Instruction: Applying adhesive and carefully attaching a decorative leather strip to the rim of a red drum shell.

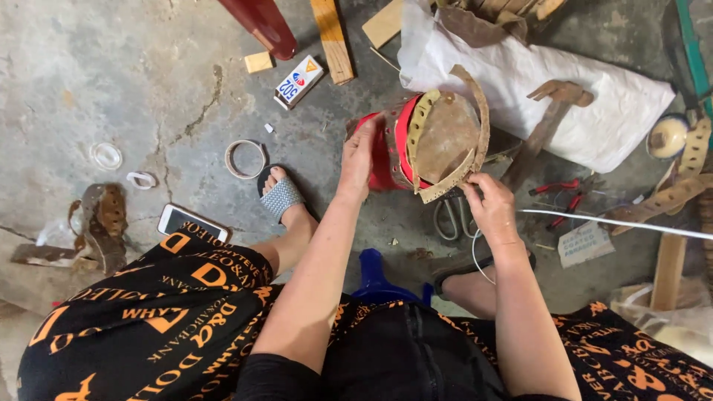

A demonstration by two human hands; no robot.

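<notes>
I hold a round red and brown leather piece (438, 141) with tan punched straps in front of me, above the concrete floor. My left hand (360, 160) grips its red left side, fingers wrapped over the edge. At its lower right, my right hand (486, 204) pinches the end of a tan strap (445, 182). A white cord (594, 220) runs from that hand off to the right. My feet in sandals rest on the floor below, and a blue stool (375, 278) shows between my knees.
A white sack (594, 111) with leather scraps lies behind the piece. Scissors (449, 219) and red-handled pliers (561, 193) lie near my right hand. A phone (193, 223), tape rings (245, 158), a small box (298, 82), wood strips (332, 37) and leather scraps (100, 223) litter the floor at left.
</notes>
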